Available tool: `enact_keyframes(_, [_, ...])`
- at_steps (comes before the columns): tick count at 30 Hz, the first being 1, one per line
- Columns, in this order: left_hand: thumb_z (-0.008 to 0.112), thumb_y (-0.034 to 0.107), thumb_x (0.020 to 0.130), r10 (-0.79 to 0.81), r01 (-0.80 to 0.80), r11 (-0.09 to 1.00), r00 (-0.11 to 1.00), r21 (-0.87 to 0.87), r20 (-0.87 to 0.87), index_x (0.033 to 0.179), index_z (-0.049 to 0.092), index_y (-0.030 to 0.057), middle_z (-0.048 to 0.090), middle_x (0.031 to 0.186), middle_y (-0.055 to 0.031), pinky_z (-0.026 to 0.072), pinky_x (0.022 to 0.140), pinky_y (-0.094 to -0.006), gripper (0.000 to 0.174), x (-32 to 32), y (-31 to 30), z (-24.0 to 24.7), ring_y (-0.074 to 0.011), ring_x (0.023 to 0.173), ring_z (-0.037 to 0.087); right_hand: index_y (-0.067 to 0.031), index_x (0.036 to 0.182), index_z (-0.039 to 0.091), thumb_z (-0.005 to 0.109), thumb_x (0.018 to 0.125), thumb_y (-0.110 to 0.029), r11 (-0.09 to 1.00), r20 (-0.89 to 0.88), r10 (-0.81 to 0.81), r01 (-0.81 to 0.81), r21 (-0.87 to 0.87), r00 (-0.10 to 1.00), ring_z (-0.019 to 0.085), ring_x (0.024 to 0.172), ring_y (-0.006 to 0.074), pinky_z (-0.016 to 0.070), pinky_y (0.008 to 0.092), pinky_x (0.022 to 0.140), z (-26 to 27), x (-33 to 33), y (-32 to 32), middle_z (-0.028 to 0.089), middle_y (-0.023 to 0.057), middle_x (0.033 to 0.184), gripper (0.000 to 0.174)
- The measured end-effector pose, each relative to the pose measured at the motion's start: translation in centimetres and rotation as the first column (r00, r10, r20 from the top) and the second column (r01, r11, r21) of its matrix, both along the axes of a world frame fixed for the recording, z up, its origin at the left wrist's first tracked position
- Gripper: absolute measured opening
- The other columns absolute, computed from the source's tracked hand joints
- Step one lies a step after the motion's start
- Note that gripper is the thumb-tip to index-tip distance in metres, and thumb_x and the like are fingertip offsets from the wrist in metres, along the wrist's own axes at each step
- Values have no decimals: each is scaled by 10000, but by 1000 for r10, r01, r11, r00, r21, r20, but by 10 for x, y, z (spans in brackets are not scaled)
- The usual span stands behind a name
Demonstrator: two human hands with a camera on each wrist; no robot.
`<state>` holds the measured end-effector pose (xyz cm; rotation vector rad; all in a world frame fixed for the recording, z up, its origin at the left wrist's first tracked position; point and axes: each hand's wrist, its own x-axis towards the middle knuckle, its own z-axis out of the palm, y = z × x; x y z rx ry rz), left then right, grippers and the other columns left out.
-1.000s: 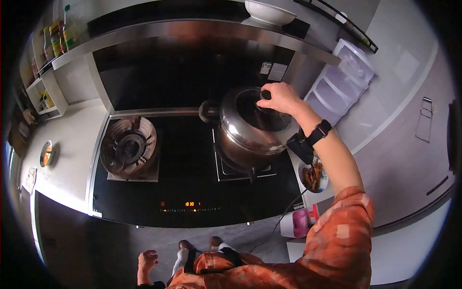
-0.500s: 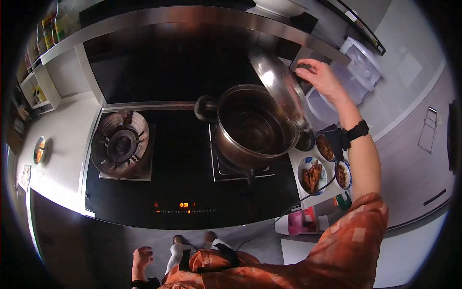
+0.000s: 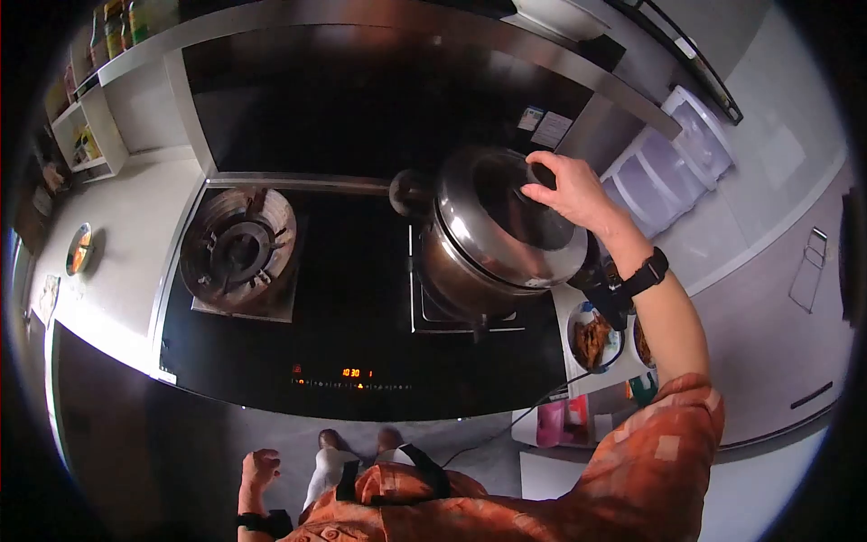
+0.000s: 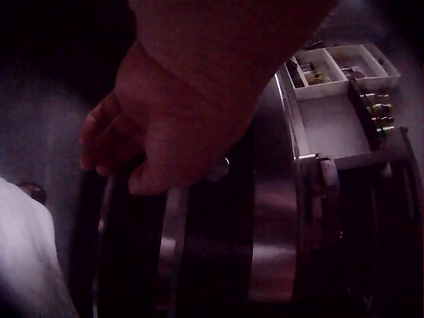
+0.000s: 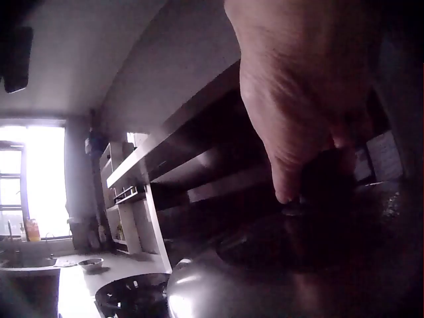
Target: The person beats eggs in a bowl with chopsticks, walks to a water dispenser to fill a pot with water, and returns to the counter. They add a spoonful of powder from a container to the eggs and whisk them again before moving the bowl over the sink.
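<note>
One right hand grips the black knob atop the steel lid, which covers the pot just beneath it.

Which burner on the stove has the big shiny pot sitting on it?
The right-hand burner, below the right hand gripping the lid. The pot sits on it; the left burner holds nothing.

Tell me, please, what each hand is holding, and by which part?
The right hand grips the steel lid by its black knob. The left hand hangs down and holds nothing.
</note>
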<state>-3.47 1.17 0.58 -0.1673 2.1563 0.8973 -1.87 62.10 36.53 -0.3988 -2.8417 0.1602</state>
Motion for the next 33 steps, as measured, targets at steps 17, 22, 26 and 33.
enact_keyframes(17, [603,264,726,-73,72,990,997,-122,-3,1013,642,135,650,944,-97,485,787,-334,317,-5,-43,11,-262,856,621,-24,1232,467,597,762,-43,989,-119,-2,-15,-145,993,476,1112,246,371,315,925,-6,21,-8,486,135,1241,487])
enact_keyframes(22, [603,287,721,-242,211,961,954,-178,-175,1020,645,179,634,999,-103,475,820,-351,321,-27,-105,-21,-293,915,600,4,1173,505,507,832,-7,977,-233,-82,32,-212,969,540,970,192,423,278,828,-25,73,-94,574,112,1107,341])
enact_keyframes(26, [597,283,723,-300,267,951,918,-154,-258,1019,645,184,630,1010,-108,471,825,-360,316,-51,-163,-32,-301,914,596,7,984,583,532,792,33,688,-103,30,-95,-720,994,594,714,147,484,262,678,-76,59,-277,604,85,846,200])
enact_keyframes(33, [620,211,725,-74,72,997,969,-19,-234,1024,630,102,644,912,-141,494,761,-339,319,-106,-310,12,-274,836,623,50,1115,508,480,895,-66,0,-55,270,-57,-998,961,624,760,188,510,287,704,-164,-71,-520,619,167,923,250])
